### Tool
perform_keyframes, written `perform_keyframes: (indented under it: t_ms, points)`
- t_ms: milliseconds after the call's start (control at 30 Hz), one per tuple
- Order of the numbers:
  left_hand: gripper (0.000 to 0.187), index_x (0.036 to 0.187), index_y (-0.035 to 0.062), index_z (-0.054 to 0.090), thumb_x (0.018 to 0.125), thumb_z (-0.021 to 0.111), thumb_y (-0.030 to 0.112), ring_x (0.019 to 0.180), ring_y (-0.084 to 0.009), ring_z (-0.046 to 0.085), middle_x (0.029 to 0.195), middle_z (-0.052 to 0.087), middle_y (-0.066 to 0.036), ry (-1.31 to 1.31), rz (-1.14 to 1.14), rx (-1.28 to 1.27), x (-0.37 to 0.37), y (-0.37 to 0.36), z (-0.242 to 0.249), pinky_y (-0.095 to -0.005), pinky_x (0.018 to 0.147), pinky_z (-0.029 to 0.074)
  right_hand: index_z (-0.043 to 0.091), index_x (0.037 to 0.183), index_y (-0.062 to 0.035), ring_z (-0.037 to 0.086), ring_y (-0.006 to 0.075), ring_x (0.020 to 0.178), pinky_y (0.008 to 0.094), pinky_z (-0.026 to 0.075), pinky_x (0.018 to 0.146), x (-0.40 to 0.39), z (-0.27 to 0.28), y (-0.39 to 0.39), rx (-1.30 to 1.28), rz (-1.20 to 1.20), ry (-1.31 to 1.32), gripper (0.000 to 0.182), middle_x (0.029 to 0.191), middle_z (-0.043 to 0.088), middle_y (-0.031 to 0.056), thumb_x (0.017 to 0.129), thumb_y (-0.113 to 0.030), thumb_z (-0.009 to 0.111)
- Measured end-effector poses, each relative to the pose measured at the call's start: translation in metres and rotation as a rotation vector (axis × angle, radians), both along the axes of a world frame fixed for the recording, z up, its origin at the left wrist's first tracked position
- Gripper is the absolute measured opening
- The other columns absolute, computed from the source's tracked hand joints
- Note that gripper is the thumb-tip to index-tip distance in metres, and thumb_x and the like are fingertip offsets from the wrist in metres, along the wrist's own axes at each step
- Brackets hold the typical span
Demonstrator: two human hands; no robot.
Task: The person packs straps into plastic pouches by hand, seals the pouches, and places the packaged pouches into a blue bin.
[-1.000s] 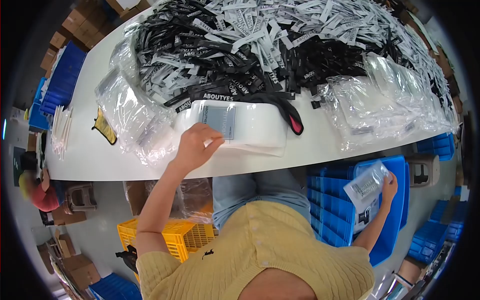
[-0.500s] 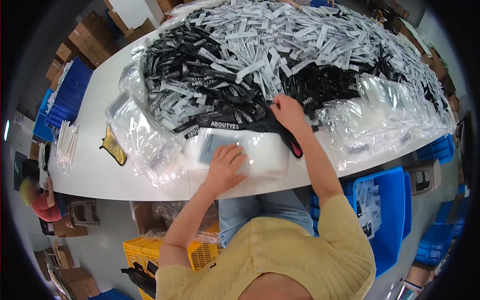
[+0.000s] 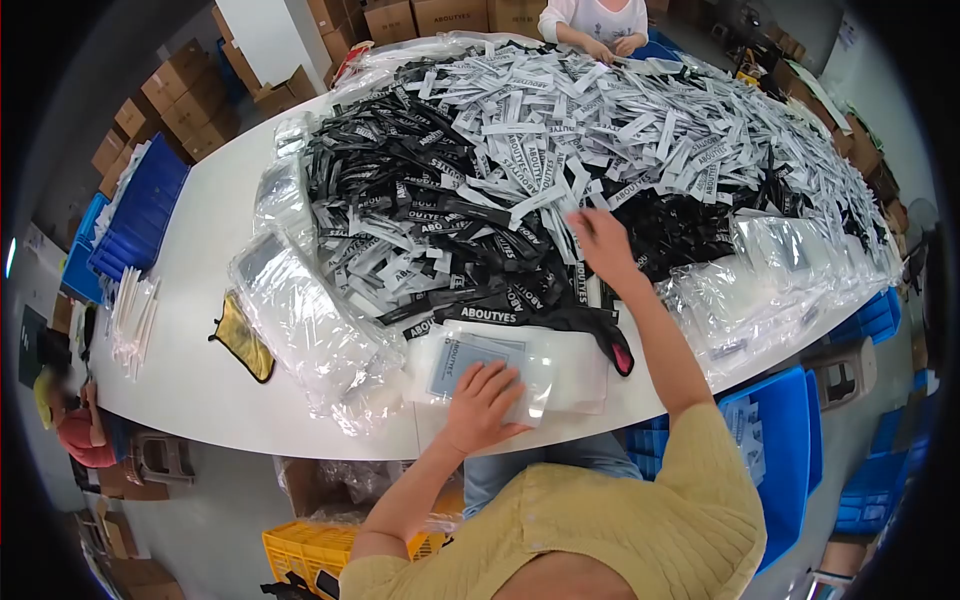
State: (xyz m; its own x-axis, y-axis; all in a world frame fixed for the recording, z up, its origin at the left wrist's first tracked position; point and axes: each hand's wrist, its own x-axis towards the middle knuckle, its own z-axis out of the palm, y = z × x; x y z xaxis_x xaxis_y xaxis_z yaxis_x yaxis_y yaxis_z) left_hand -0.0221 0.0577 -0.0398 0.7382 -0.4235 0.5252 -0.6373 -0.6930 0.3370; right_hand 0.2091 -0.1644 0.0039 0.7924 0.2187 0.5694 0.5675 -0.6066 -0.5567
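While glossy, crinkled plastic catches the light on both sides of our hands, a loose heap of flat, narrow strips spreads beyond them, with pale strips (image 3: 670,110) and black strips (image 3: 400,130) overlapping at all angles, many printed ABOUTYES. Crumpled clear packets (image 3: 310,330) lie to the left of our left hand (image 3: 483,405), and more wrapped packets (image 3: 790,300) lie to the right of our right hand (image 3: 603,240). Farther left than the first packets, we have a shiny gold piece with dark edging (image 3: 243,340) and a bunch of thin white sticks (image 3: 135,320) on the smooth white table (image 3: 200,300). Our left hand rests palm down, fingers slightly spread and unclenched, on the stack of clear bags (image 3: 575,365) near the table's front edge. Our right arm reaches forward, and our right hand hangs over the near part of the heap with its fingers bent downward; we cannot tell whether they pinch a strip. Under and just beyond our left fingers, the top of the stack shows a grey-blue rectangle (image 3: 455,365) with dark lettering through the shiny film, and milky, flat layers extend to the right. Between the stack and the heap, below our right hand, lies a soft black item (image 3: 590,325) with a pink patch at its rounded end.
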Motion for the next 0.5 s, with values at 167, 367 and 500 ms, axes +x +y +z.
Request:
perform_keyframes:
  t_ms: [167,367,500]
  points:
    - [0.056,0.107,0.0104,0.058,0.062,0.075,0.037,0.115,-0.0295,0.049,0.119,0.055,-0.009,-0.003,0.009,0.004,0.000,0.002,-0.005,-0.0460,0.099,0.035,0.060,0.091,-0.0076,0.059,0.0286,0.078,0.0410,0.048,0.064,0.082,0.000,0.051,-0.692,0.089,-0.161,0.018,0.083,0.052,0.0102,0.076,-0.017,0.063]
    - [0.060,0.109,0.0093,0.057,0.057,0.077,0.030,0.115,-0.0298,0.047,0.118,0.055,-0.009,0.066,0.050,0.007,0.002,0.001,-0.006,-0.0466,0.099,0.034,0.061,0.090,-0.0018,0.060,0.0318,0.078,0.0394,0.048,0.067,0.041,0.019,0.020,-0.408,0.010,-0.050,0.027,0.081,0.059,0.0148,0.082,-0.028,0.064]
    - [0.062,0.111,0.0060,0.056,0.058,0.077,0.030,0.113,-0.0311,0.047,0.116,0.054,-0.011,0.067,0.134,0.049,0.010,-0.013,0.004,-0.0484,0.098,0.033,0.060,0.092,0.0031,0.061,0.0398,0.083,0.0415,0.047,0.070,-0.040,0.017,-0.023,-0.008,-0.138,0.210,0.039,0.087,0.065,0.0203,0.084,-0.035,0.063]
